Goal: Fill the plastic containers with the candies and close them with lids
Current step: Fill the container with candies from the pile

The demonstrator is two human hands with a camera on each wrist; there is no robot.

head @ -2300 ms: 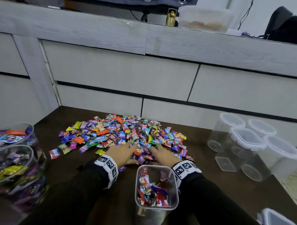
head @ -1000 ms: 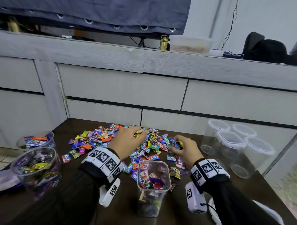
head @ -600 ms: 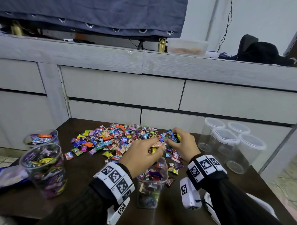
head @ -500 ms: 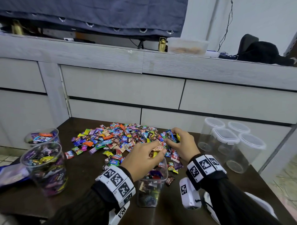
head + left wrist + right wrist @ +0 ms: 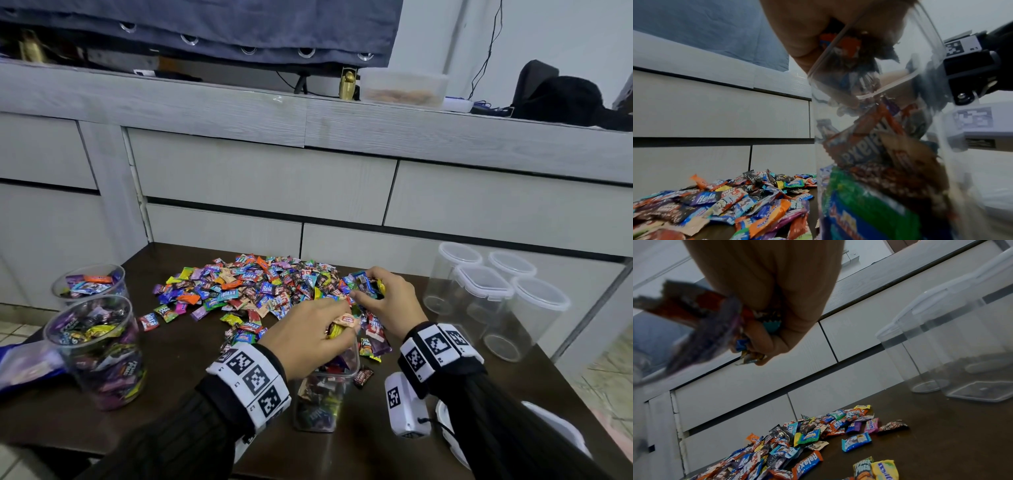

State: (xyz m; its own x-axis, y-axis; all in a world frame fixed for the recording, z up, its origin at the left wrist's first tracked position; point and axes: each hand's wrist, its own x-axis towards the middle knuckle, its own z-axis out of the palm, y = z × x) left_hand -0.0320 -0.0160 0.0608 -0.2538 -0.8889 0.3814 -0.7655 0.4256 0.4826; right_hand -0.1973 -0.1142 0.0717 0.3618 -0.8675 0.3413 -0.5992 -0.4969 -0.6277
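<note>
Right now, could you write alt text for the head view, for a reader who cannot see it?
The left hand holds candies over an open container, while the right hand grips more above the candy pile on a dark table.

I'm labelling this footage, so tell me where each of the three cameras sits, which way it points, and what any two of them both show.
Head: worn on the head, looking forward and down at the candy pile; left hand and right hand, both sleeves show.
Left wrist: low beside the square container, looking along the left hand's fingers.
Right wrist: under the right hand, tilted, facing the drawers and empty lidded containers.
Shared: all show the candy pile.
</note>
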